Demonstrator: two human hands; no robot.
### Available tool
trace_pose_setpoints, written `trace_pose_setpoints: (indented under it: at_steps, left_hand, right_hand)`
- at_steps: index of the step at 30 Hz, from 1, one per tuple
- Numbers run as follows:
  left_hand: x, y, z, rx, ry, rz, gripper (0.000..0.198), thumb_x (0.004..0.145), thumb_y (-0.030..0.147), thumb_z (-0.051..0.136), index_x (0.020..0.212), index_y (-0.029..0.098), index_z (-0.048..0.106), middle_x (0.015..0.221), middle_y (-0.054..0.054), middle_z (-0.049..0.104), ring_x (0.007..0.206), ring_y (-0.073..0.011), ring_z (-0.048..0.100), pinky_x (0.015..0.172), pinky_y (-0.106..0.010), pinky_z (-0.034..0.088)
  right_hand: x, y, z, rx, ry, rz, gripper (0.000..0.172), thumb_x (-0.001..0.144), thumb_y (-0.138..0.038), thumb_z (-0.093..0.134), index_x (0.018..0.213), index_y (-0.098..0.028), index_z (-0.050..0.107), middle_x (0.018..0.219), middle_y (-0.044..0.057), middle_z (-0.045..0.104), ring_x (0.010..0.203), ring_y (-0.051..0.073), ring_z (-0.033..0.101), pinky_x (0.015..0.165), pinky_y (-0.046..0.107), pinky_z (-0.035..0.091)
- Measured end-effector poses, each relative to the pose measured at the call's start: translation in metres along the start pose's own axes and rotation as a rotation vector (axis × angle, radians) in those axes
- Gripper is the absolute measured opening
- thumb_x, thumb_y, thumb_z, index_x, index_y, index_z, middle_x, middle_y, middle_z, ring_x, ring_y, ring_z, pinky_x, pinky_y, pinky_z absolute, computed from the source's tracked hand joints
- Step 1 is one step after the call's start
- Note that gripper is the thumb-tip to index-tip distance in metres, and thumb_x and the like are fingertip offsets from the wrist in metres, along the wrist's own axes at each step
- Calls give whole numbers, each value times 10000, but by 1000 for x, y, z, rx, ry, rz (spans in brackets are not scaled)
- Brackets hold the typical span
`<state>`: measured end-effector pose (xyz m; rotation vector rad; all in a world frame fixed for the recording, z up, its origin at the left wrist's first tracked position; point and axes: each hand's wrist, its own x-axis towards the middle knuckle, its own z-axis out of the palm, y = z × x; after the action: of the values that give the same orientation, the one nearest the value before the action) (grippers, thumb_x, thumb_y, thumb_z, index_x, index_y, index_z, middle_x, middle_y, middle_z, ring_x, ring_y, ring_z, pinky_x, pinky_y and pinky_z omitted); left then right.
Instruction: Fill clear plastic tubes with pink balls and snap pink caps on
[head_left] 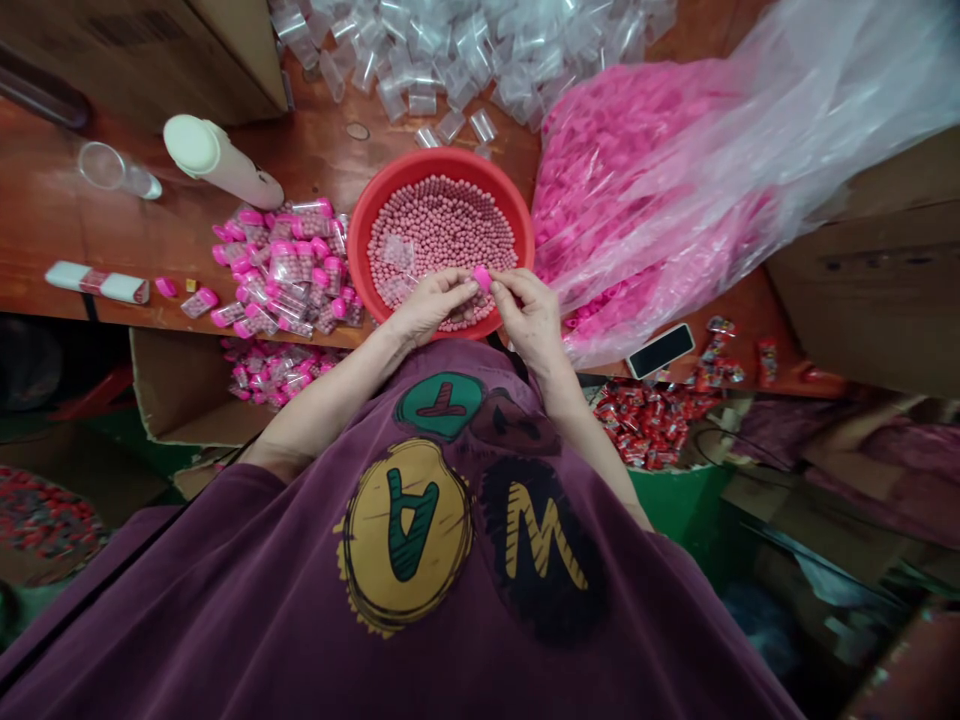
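Note:
Over the near edge of a red bowl [360, 215] of small pink beads [442, 225], my two hands meet. My left hand [435, 305] has its fingers closed round a small clear container, mostly hidden by the fingers. A bright pink cap [481, 278] sits on top of it, pinched by the fingers of my right hand [529, 310]. Left of the bowl lies a heap of filled clear containers with pink caps [285, 265]. To the right, a large clear bag [637, 190] holds many pink caps.
Clear tubes [450, 50] are piled at the back. A white bottle [221, 160], a clear cup [112, 168] and a cardboard box [150, 60] stand at the left. A phone [660, 351] lies at the right front edge, near red wrapped pieces [652, 425]. An open box [187, 390] sits below the table.

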<state>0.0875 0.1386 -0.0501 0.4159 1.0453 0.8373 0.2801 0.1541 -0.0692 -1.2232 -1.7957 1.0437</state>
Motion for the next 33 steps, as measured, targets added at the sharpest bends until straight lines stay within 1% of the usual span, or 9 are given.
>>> trace_pose_setpoints:
  at_steps: [4,9,12,15,21,24,27,31,33]
  left_hand:
    - [0,-3,1,-15,2,6,384,899,422,957,931,165,673,795,23,696,629,-52,597,573,-173,423]
    - [-1,0,2,9,-9,-34,396,923,401,936,880,172,617,779,28,688,612,-47,585,570,-178,411]
    - [-3,2,3,43,12,-17,377,947,388,913,884,175,609,759,36,674,597,-47,574,562,-182,394]
    - [-5,1,4,78,-14,3,349,940,378,919,923,172,638,757,35,676,591,-52,580,544,-191,371]
    - [-9,-1,4,69,-29,-3,359,941,370,918,914,178,616,771,28,689,617,-56,603,578,-187,412]
    - [-9,1,4,68,-62,6,366,922,386,935,932,166,644,764,27,680,593,-54,588,537,-192,373]
    - [-8,3,4,70,-95,13,380,896,416,956,959,154,687,759,24,679,578,-55,579,503,-200,345]
    - [-4,-3,1,58,-90,3,410,876,464,972,966,162,710,801,9,706,607,-61,607,525,-197,379]
    - [-1,-7,-2,64,-97,6,440,859,502,980,933,159,715,772,8,699,601,-61,605,527,-194,382]
  right_hand:
    - [-2,1,-3,17,-3,-7,443,1122,-651,611,1209,-298,865,1084,62,834,999,232,767,941,441,662]
    - [-3,-4,-4,-102,-35,-37,428,1159,-580,548,1223,-286,852,1100,82,830,1013,244,766,965,462,673]
    - [-5,-8,-5,-155,-49,-36,409,1163,-542,543,1237,-276,846,1140,101,832,1054,262,768,997,479,677]
    - [-11,-11,-7,-168,-41,-43,396,1170,-519,535,1259,-276,835,1164,102,831,1064,260,773,1000,473,685]
    - [-14,-8,-10,-207,-65,-114,381,1174,-456,527,1267,-254,836,1182,128,826,1124,282,776,1051,505,680]
    - [-11,-10,-14,-171,-89,-86,371,1162,-481,559,1246,-262,846,1210,124,831,1121,283,780,1050,512,684]
    - [-11,-16,-15,-109,-47,-31,380,1151,-539,579,1214,-291,860,1161,85,842,1056,260,785,992,484,697]
    - [-14,-19,-9,-69,16,31,392,1131,-591,605,1203,-306,865,1115,66,841,1009,248,779,953,470,695]
    - [-16,-17,-5,-59,31,32,411,1128,-607,601,1232,-302,855,1127,74,839,1014,252,778,958,475,692]
